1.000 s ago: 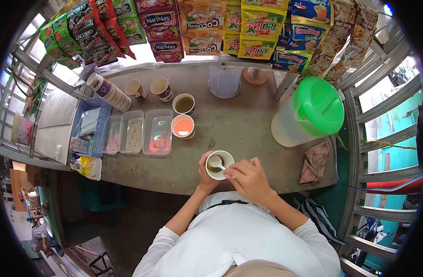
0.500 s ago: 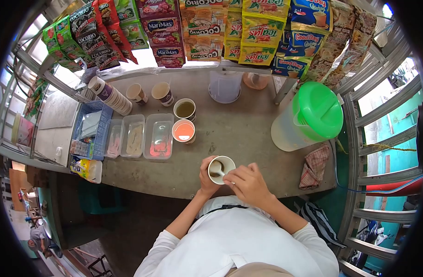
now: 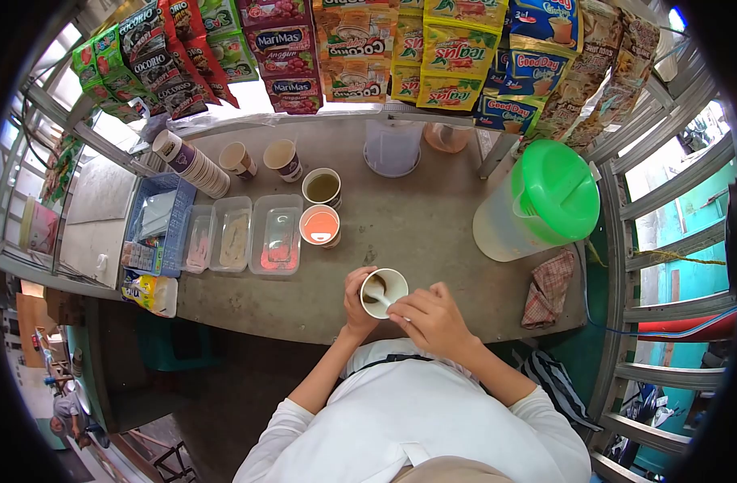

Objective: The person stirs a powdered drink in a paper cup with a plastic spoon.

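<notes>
Fingers of the left hand (image 3: 354,299) wrap the white cup (image 3: 384,292) to steady it on the counter (image 3: 433,233), while the right hand (image 3: 430,319) pinches a spoon (image 3: 376,296) dipped inside.

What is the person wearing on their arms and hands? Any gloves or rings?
Both arms are covered by long white sleeves that end at the wrists. The left hand and the right hand are bare, with no gloves. No watch or bracelet shows. Whether there is a ring is too small to tell. A dark strap crosses the white top near the chest.
</notes>
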`<act>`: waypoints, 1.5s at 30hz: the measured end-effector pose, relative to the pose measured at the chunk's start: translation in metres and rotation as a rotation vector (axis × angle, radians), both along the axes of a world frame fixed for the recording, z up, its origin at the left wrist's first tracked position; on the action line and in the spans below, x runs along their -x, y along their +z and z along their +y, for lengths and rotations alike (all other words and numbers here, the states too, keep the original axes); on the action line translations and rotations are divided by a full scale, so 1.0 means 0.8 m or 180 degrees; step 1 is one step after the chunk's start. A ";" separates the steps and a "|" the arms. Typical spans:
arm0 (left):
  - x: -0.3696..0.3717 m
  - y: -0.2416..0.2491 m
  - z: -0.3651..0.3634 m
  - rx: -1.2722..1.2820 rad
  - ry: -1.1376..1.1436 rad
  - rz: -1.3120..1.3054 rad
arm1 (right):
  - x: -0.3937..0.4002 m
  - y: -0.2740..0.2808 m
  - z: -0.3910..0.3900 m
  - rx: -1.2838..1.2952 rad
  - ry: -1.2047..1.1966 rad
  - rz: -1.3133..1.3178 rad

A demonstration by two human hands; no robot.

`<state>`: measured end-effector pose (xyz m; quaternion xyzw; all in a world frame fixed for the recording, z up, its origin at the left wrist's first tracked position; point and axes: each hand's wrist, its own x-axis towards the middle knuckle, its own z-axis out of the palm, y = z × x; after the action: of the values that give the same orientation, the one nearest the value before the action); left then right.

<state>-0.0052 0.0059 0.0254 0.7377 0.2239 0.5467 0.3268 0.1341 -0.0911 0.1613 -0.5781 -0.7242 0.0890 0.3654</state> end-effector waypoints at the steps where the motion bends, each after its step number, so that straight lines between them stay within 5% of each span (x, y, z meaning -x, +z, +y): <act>1: 0.000 0.001 0.001 -0.0040 0.0004 0.0010 | -0.003 -0.002 0.001 -0.0042 -0.0101 -0.0030; 27: -0.001 -0.006 0.001 -0.0489 0.0191 0.0276 | 0.008 0.002 0.002 -0.0217 -0.0496 -0.0226; 36: -0.004 -0.003 -0.008 -0.0033 0.0154 -0.0094 | 0.013 0.004 0.001 -0.0179 -0.0346 -0.0178; 45: 0.003 0.028 -0.004 -0.0448 0.0371 0.0425 | 0.009 0.011 -0.002 -0.0063 -0.0229 -0.0202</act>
<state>-0.0074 0.0028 0.0476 0.7793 0.2487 0.5288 0.2262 0.1269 -0.0929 0.1697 -0.6026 -0.7150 0.0502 0.3509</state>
